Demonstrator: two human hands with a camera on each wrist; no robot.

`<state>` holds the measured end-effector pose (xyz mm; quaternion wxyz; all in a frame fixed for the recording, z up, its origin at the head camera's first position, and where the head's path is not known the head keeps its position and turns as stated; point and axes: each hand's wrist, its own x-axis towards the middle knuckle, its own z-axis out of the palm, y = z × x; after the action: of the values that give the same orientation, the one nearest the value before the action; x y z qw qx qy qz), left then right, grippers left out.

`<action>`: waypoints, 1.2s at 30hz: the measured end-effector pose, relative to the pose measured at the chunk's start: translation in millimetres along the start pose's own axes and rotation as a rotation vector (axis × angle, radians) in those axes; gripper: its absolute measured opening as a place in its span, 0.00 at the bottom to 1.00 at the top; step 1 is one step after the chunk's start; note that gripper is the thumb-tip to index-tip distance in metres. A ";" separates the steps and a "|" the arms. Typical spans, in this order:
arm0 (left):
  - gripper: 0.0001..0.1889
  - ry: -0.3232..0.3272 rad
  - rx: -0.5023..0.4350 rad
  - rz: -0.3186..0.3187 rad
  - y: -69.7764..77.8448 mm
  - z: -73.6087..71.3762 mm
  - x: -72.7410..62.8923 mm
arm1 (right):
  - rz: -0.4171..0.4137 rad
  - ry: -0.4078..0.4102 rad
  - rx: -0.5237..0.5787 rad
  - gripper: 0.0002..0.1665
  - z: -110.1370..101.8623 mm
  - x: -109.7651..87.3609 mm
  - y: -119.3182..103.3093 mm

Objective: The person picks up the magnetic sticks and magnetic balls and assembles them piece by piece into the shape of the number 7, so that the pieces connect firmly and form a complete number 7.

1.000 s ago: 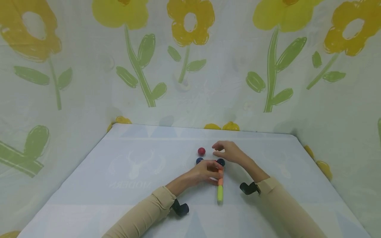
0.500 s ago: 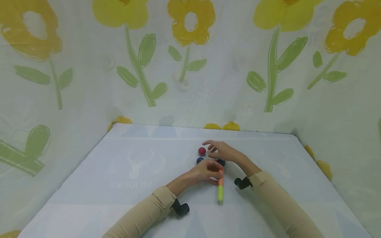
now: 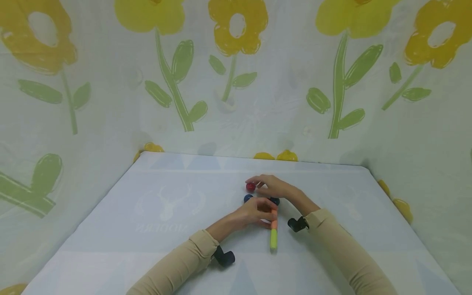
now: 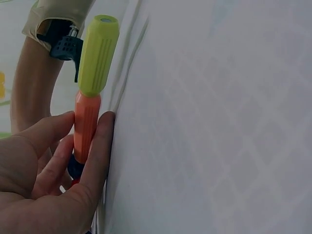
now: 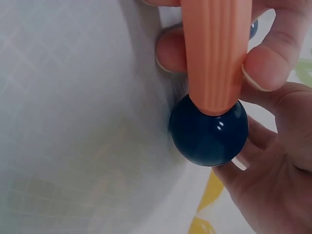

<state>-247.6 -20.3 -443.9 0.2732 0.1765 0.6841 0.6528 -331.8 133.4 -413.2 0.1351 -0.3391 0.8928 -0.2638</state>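
Note:
My left hand (image 3: 254,212) pinches an orange grooved stick (image 4: 86,126) between thumb and fingers. A yellow-green stick (image 3: 273,239) joins its near end, and a glossy dark blue ball (image 5: 209,131) meets its far end. Farther off, my right hand (image 3: 272,186) curls thumb and index finger about a red ball (image 3: 250,187) on the table. Another blue ball (image 3: 248,198) lies just nearer than the red one, partly covered by the left hand. A small bit of red shows beside the dark blue ball in the left wrist view; the rest of that piece is hidden.
A pale printed cloth covers the table (image 3: 166,241). Behind it hangs a flower-patterned curtain (image 3: 273,102). Dark wrist cameras sit under both forearms, the left camera (image 3: 225,258) and the right camera (image 3: 296,224), close above the tabletop.
My right hand has moved left from beside the dark blue ball to the red ball, its fingers closing about it. The left hand keeps its hold on the orange stick.

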 end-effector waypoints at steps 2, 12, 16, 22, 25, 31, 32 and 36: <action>0.18 0.001 0.007 0.004 0.5 0.2 0.1 | 0.007 0.006 0.004 0.29 0.0 -0.3 -0.2; 0.17 0.022 0.067 0.010 1.7 1.5 -0.1 | 0.053 0.043 0.019 0.23 -0.3 -2.9 -2.6; 0.16 0.025 0.071 0.012 1.0 1.6 -0.1 | 0.059 0.051 0.013 0.22 0.9 -3.7 -3.4; 0.16 0.018 0.055 0.019 0.5 1.3 -0.2 | 0.058 0.061 0.005 0.22 3.0 -3.7 -2.6; 0.16 0.014 0.044 0.020 0.3 1.4 -0.3 | 0.056 0.066 -0.010 0.21 3.1 -4.2 -2.5; 0.16 0.018 0.051 0.020 1.0 2.0 -0.6 | 0.062 0.067 -0.018 0.21 2.0 -6.0 -1.6; 0.17 0.018 0.053 0.020 1.1 2.0 -0.6 | 0.059 0.067 -0.018 0.21 1.7 -6.7 -1.3; 0.17 0.016 0.055 0.020 1.5 2.1 -0.7 | 0.041 0.074 -0.019 0.20 0.8 -9.1 0.1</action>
<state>-245.9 -19.0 -442.3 0.2562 0.1859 0.7022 0.6378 -324.9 139.3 -413.3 0.1043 -0.3118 0.9065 -0.2650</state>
